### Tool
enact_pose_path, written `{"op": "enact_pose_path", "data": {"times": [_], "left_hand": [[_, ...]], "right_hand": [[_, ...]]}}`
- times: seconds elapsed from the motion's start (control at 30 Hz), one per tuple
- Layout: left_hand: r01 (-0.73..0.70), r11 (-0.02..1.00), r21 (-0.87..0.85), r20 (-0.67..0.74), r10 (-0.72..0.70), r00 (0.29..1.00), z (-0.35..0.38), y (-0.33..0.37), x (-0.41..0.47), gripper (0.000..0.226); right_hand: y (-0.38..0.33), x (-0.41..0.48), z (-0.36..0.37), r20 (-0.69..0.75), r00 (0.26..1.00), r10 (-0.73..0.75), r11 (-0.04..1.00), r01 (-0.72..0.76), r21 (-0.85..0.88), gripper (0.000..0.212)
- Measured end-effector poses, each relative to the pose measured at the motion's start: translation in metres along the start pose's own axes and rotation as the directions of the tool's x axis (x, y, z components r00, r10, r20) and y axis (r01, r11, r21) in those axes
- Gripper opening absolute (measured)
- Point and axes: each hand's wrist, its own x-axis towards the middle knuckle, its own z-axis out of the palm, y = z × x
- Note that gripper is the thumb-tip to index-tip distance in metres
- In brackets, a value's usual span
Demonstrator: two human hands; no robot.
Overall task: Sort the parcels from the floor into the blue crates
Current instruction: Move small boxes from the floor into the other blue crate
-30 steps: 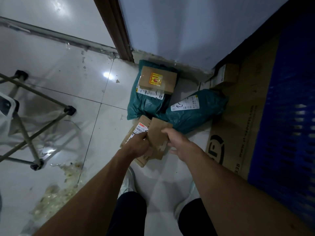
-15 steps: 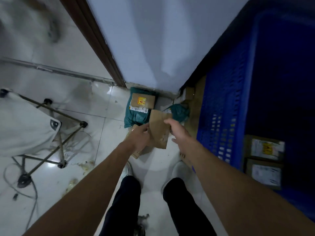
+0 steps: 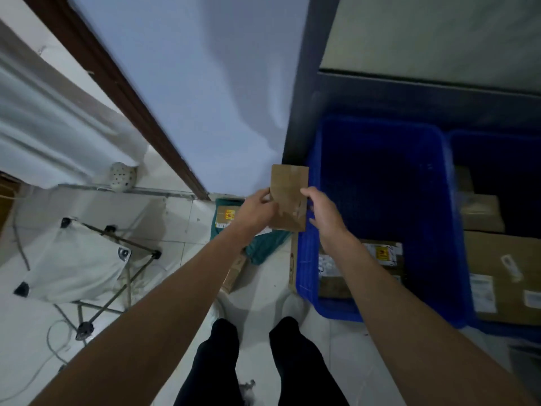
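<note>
We are extending both arms forward, bare to the elbow, with the left forearm point(image 3: 181, 285) and the right forearm point(image 3: 377, 282) converging toward the centre. We are holding both wrists roughly in line with the forearms. The left hand point(image 3: 256, 210) is gripping the left edge of a cardboard parcel point(image 3: 288, 197), fingers curled round that edge. The right hand point(image 3: 323, 213) is pinching the right edge, thumb at the upper part and fingers curled lower down. Both hands are sitting at about the same height, separated by the parcel. Our legs point(image 3: 216, 361) are standing side by side below, slightly apart.
</note>
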Motion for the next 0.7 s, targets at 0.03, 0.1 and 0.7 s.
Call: {"op": "enact_pose_path", "data": {"times": [0.03,0.1,0.7], "left_hand": [[-0.008,1.0,-0.003,0.009,0.008,1.0,0.009,0.012,-0.008,0.04],[-0.039,0.999,0.006,0.0,0.039,0.999,0.026,0.037,-0.025,0.036],[-0.089,0.993,0.08,0.037,0.086,0.996,0.104,0.094,-0.028,0.03]], "right_hand": [[-0.004,-0.006,-0.011,-0.013,1.0,-0.02,1.0,0.021,0.004,0.06],[-0.01,-0.013,-0.033,-0.022,0.998,-0.056,0.998,0.057,0.027,0.076],[-0.029,-0.048,-0.135,-0.076,0.992,-0.098,0.973,0.112,0.201,0.022]]}}
